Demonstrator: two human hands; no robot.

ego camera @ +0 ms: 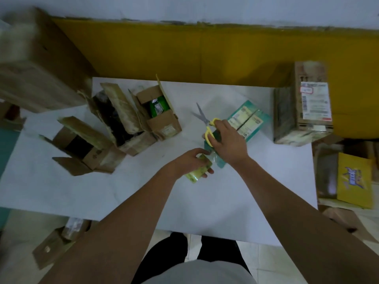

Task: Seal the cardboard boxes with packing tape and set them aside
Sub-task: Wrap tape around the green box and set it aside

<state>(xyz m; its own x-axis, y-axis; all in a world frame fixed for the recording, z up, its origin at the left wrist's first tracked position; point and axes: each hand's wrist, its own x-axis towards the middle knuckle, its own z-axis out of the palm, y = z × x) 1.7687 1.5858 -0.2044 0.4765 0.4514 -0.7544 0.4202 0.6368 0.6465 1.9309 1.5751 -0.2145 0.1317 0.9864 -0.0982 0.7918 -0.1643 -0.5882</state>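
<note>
Two bare forearms reach out from the near edge of the white table (143, 191), and a broad stretch of its bare top lies between that edge and the hands. Off the table's near-left corner, a brown carton (53, 249) sits on the floor. On the left half of the table stand three open brown cardboard boxes (123, 119), close together with their flaps raised, running from near the left edge back toward the far edge. The left hand (189, 160) is curled round a roll of clear yellowish packing tape (196, 174), just beside the near end of a slim teal cardboard box (249, 121). This box lies flat near the table's middle, with its long axis slanting from the hands toward the far right. The right hand (227, 140) rests over it and grips yellow-handled scissors (205, 121), their parted blades pointing away and slightly left. A taped brown carton with a white shipping label (303, 111) stands at the far-right corner. Past the right edge, a flat yellow printed packet (354, 181) lies lower down.
</note>
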